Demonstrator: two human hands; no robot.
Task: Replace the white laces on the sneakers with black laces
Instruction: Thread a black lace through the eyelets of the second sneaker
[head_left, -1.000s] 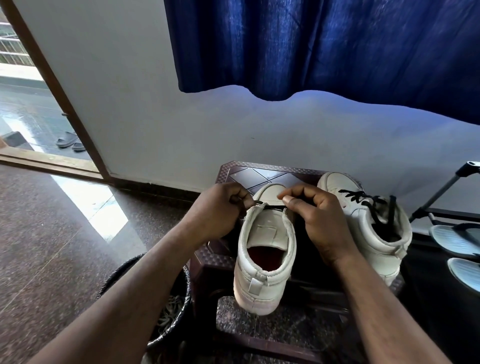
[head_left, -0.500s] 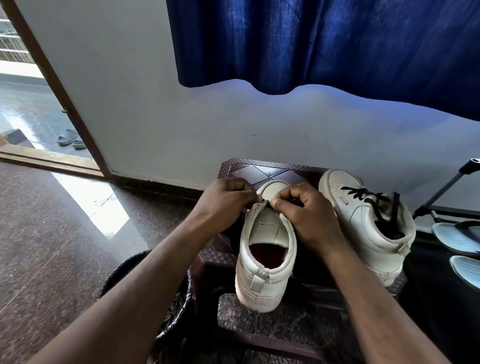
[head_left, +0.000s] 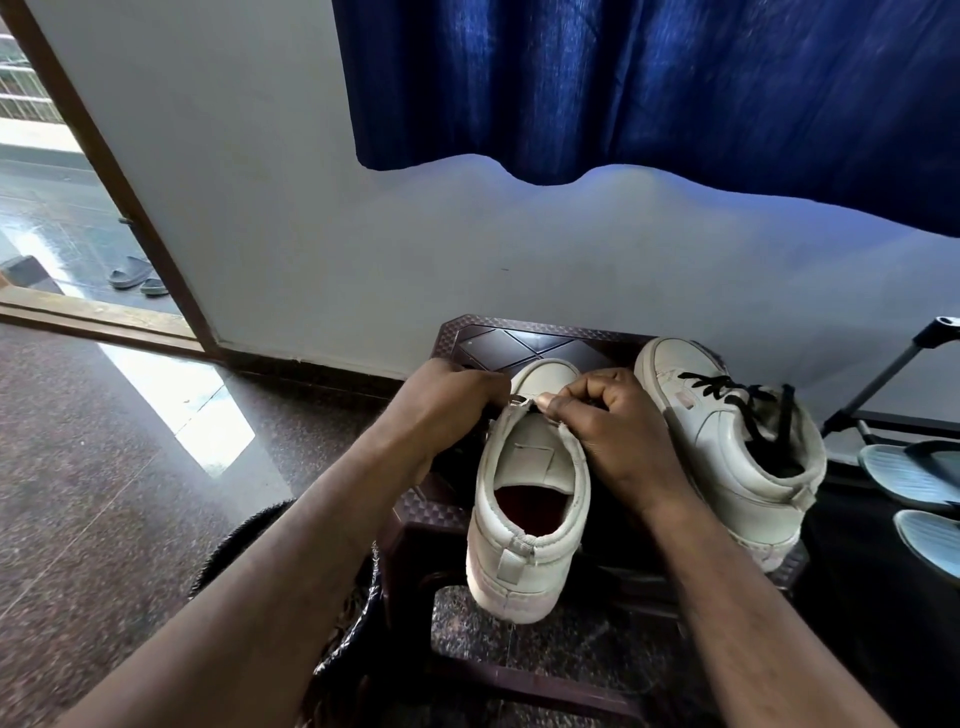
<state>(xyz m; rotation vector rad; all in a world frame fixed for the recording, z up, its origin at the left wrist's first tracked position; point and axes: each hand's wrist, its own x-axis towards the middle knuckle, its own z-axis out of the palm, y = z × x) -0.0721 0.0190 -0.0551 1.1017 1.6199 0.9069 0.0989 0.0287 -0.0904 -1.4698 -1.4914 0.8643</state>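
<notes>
Two white sneakers are set on a dark brown stool (head_left: 519, 338) against the wall. The laced sneaker (head_left: 727, 467), on the right, carries a fitted black lace (head_left: 727, 395). No white lace is seen on either shoe.

The unlaced sneaker (head_left: 524, 525) is placed in front of the person. Its long axis runs straight away from the body, with the heel nearest over the stool's front edge and the toe toward the wall. The tongue is bare along its visible length.

Grip state:
- The left hand (head_left: 447, 405) is curled tight at the left eyelet edge, at the toe end of the throat. The edge is taken to be held; whether lace is also held is hidden by the fingers.
- The right hand (head_left: 618, 441) is curled, with thumb and forefinger pinched together at the right eyelet edge. A short dark strand with a pale tip, judged to be the loose lace end (head_left: 522, 401), is pinched there. It is too small for certainty.

Governing relation: both hands are placed at the far, toe end of the throat, one on each row, almost touching. All unfilled eyelets lie nearer the body than the grip. Lacing is therefore judged to be at its first row. The strand is nearer the right thumb, so the next threading is expected from that hand, across and back along the axis.

Slippers (head_left: 909, 473) are noted on the floor, far right.
</notes>
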